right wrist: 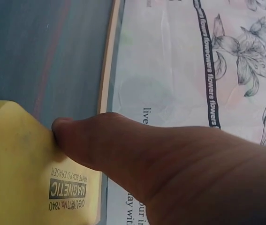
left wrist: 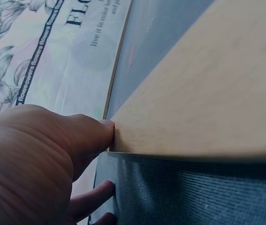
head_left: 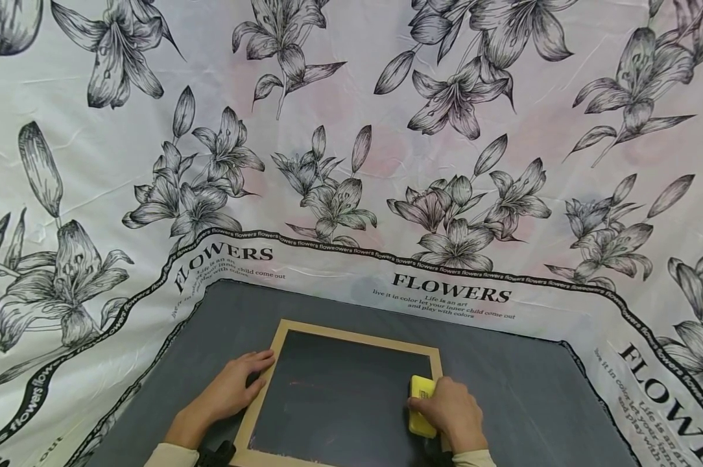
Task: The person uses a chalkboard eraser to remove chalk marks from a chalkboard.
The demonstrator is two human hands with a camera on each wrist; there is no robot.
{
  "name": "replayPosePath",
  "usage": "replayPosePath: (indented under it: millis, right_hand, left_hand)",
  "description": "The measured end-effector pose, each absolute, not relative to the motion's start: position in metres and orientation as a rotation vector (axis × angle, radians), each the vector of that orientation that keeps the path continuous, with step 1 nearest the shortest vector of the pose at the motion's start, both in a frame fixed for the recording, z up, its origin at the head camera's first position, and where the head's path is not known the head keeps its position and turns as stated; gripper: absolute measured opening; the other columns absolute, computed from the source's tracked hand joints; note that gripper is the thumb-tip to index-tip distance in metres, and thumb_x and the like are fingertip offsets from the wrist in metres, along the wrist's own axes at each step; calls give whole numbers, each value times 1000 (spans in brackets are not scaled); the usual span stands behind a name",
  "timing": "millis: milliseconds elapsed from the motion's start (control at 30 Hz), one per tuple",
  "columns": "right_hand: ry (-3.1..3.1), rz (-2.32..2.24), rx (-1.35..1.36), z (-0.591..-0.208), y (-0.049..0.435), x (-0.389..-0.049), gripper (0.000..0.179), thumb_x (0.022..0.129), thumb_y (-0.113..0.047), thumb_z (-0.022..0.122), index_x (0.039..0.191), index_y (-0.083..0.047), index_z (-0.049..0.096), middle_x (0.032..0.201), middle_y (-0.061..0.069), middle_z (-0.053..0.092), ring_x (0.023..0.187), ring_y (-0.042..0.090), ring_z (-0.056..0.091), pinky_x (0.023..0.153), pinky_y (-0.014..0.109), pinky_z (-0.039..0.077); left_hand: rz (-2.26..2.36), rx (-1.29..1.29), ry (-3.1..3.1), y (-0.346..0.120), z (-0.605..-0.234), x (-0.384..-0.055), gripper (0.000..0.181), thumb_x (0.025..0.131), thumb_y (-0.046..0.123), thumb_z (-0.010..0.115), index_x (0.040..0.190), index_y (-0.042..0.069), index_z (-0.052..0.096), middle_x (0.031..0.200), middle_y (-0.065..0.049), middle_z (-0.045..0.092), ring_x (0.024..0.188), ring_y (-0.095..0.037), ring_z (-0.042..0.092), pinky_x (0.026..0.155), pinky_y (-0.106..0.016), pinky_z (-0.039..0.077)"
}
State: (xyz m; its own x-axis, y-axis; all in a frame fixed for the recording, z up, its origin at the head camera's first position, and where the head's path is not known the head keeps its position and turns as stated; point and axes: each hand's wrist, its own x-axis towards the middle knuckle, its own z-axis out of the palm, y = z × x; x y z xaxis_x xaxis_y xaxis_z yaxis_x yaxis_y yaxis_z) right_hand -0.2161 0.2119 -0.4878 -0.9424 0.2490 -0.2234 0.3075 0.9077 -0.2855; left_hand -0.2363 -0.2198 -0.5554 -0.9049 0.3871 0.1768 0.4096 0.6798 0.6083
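Observation:
A small blackboard (head_left: 340,395) with a pale wooden frame lies on the dark grey table. My right hand (head_left: 453,412) grips a yellow whiteboard eraser (head_left: 423,388) over the board's right side, close to the frame. In the right wrist view the thumb lies against the printed face of the eraser (right wrist: 25,154). My left hand (head_left: 235,386) rests at the left side of the frame, fingertips and thumb touching its outer edge. The left wrist view shows the thumb against the wooden frame (left wrist: 203,103). Faint reddish chalk traces mark the board's surface.
Grey table surface (head_left: 521,389) surrounds the board. White cloth (head_left: 340,97) printed with black lilies and "FLOWERS" lettering rises behind the table and along its sides. A black strap (head_left: 216,454) shows at the left wrist.

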Motion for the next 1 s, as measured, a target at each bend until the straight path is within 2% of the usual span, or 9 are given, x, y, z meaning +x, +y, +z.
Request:
replayPosePath:
  millis: [367, 767, 1000]
  right_hand:
    - [2918, -499, 384, -487, 202, -215, 69, 81, -58, 91, 105, 4, 71, 84, 14, 65, 74, 30, 63, 61, 46, 56]
    - [2945, -528, 363, -489, 190, -216, 66, 79, -57, 93, 100, 2, 71, 80, 10, 63, 71, 27, 61, 58, 42, 52]
    - [2969, -526, 339, -492, 186, -217, 65, 78, -57, 94, 99, 1, 72, 79, 9, 63, 70, 26, 61, 58, 41, 52]
  left_hand:
    - [-1042, -681, -2868, -219, -551, -234, 46, 104, 8, 73, 149, -1, 66, 161, -21, 59, 147, -52, 54, 117, -75, 43]
    - [-1047, -699, -2858, -220, -552, -234, 46, 104, 7, 72, 149, -2, 66, 159, -23, 59, 146, -58, 52, 116, -75, 44]
    - [-1061, -662, -2876, -219, -553, -234, 46, 104, 7, 73, 149, -1, 66, 160, -21, 59, 148, -57, 51, 118, -75, 43]
